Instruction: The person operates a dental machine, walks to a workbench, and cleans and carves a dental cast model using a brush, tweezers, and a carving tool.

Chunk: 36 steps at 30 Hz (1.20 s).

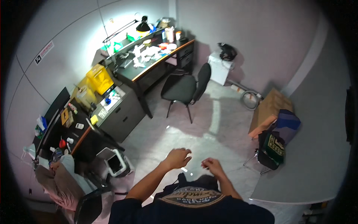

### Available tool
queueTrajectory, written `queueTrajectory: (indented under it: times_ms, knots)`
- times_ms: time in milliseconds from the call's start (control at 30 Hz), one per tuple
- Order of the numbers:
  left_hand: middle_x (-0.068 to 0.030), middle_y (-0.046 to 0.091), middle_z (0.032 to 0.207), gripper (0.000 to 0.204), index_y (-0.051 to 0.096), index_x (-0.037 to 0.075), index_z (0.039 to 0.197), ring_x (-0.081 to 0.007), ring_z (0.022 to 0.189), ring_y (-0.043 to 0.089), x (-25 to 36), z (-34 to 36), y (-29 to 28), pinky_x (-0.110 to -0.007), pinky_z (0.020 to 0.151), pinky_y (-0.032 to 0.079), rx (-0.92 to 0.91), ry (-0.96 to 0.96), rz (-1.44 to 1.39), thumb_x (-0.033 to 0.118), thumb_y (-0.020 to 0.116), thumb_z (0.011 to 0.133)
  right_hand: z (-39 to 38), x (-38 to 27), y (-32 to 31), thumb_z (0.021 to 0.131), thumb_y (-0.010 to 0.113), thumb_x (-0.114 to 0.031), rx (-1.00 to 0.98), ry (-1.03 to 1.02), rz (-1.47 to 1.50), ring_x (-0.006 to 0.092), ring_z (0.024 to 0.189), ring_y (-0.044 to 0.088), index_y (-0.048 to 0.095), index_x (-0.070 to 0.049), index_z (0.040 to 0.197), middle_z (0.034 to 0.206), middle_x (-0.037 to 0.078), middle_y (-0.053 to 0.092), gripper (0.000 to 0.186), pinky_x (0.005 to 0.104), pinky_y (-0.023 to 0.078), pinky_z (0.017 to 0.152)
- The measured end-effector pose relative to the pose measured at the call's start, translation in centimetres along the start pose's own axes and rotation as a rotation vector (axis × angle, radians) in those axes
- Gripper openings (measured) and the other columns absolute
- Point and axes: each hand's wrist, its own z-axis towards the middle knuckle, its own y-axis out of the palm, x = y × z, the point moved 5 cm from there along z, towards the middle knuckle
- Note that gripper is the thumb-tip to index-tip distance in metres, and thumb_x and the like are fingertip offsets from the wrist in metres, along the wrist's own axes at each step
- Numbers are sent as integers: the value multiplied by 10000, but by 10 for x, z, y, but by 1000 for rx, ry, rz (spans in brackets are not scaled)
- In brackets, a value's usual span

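Observation:
Over the pale floor, my left hand [178, 158] is open, palm down, with its fingers loosely bent and apart and nothing held. A little to its right, my right hand [211, 165] has its fingers curled in; whether anything small is between them is too small to make out. Both forearms rise from the lower edge beside my dark shirt [167, 209]. Neither hand visibly touches furniture.
An office chair [179, 89] faces a lit, cluttered desk [136, 76]. A grey cabinet [126, 115], second desk [84, 140], white bin [126, 162] and clothes-draped chair [87, 209] line the left. A white box [220, 71], cardboard box [261, 115] and loaded chair [268, 160] stand right.

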Motion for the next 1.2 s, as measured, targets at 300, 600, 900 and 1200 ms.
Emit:
queueTrajectory:
  times_ms: [300, 600, 900, 1200]
  knots:
    - [-231, 704, 1109, 451, 626, 26, 1304, -395, 1033, 679, -136, 15, -26, -475, 906, 531, -124, -222, -235, 363, 601, 1005, 198, -122, 21, 974, 624, -149, -19, -70, -73, 155, 801, 661, 710, 22, 1015, 886, 85, 725, 196, 303, 525, 761]
    - [-85, 727, 1248, 616, 507, 127, 1475, -308, 1192, 660, -260, 84, -91, -797, 1090, 150, 35, -620, -183, 505, 585, 995, 392, -168, 112, 897, 692, -275, -285, -168, -362, 172, 753, 695, 752, -8, 959, 831, 83, 758, 281, 335, 536, 723]
    - [-397, 197, 1607, 734, 406, 109, 1551, -533, 1435, 370, -368, 153, -156, -456, 1136, 406, 202, -762, -293, 487, 660, 976, 544, -339, 177, 879, 671, -244, -227, -715, -619, 376, 862, 725, 742, -25, 903, 858, 192, 735, 231, 463, 567, 798]
    - [-404, 241, 1588, 674, 457, 98, 1516, -525, 1469, 312, -484, 225, -185, -474, 1174, 352, 107, -672, -333, 434, 678, 975, 655, -370, 219, 890, 677, -227, -472, -630, -553, 323, 870, 735, 740, -38, 987, 888, 158, 751, 222, 433, 570, 800]
